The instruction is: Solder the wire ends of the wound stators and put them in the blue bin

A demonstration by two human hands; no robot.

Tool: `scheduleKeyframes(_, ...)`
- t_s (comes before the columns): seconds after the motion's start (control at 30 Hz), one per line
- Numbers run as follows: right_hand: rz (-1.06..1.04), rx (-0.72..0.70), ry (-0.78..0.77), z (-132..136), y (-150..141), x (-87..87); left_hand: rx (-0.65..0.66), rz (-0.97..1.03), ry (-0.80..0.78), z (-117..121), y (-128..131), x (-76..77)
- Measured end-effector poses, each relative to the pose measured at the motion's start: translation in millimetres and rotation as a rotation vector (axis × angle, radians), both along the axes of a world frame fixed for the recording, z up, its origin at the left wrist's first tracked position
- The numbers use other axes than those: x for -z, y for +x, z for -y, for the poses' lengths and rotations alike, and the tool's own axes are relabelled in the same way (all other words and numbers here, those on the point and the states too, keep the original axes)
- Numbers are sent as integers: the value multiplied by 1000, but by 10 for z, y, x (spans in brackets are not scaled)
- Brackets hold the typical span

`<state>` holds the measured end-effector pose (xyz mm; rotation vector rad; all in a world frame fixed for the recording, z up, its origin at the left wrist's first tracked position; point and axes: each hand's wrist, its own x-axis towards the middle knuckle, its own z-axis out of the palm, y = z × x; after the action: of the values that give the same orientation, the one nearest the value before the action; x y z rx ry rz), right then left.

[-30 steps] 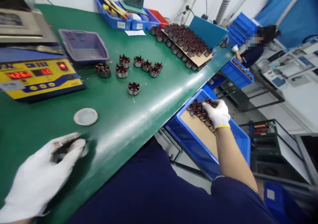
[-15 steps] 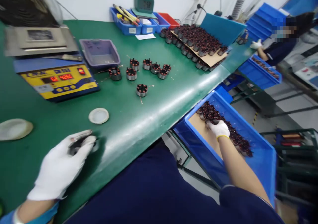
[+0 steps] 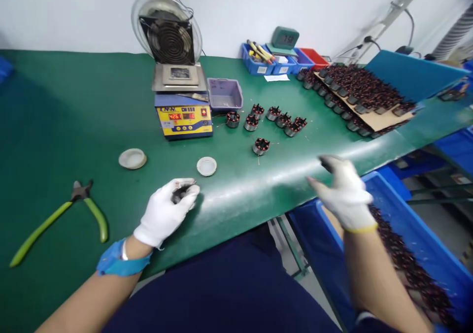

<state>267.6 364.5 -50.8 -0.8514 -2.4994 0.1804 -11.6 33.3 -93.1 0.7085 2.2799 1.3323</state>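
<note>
My left hand (image 3: pixel 166 215), in a white glove, rests on the green table (image 3: pixel 55 126) near its front edge, fingers closed on a small dark part (image 3: pixel 181 193). My right hand (image 3: pixel 342 190), also gloved and blurred by motion, is raised over the table's edge above a blue bin (image 3: pixel 436 244). A small dark piece (image 3: pixel 325 164), seemingly a stator, shows at its fingertips. The bin holds several copper-wound stators (image 3: pixel 406 264). One stator (image 3: pixel 261 146) stands alone on the table, with several more (image 3: pixel 281 118) in a loose group behind it.
A yellow and blue heater unit (image 3: pixel 184 118) with a red display sits under a fan (image 3: pixel 166 30), beside a purple tray (image 3: pixel 224 94). Two white lids (image 3: pixel 206 166) (image 3: pixel 132 158) and green-handled cutters (image 3: pixel 74 210) lie to the left. Stacked stators on cardboard (image 3: pixel 362 94) and small blue bins (image 3: pixel 266 62) stand at the back right.
The view has swung left and back. My right hand has come up out of the blue bin towards the table edge. My left hand has stayed closed on its dark part.
</note>
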Motion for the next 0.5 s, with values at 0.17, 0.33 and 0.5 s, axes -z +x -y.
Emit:
scheduleKeyframes(0.17, 409, -257, 93, 86, -1460, 9, 27, -20, 20, 34, 6, -3)
scheduleKeyframes(0.33, 569, -172, -77, 193, -1592, 20, 29, -40, 62, 29, 64, -30)
scheduleKeyframes(0.5, 261, -625, -156, 978, -1396, -193, 46, 583, 277, -239, 246, -159)
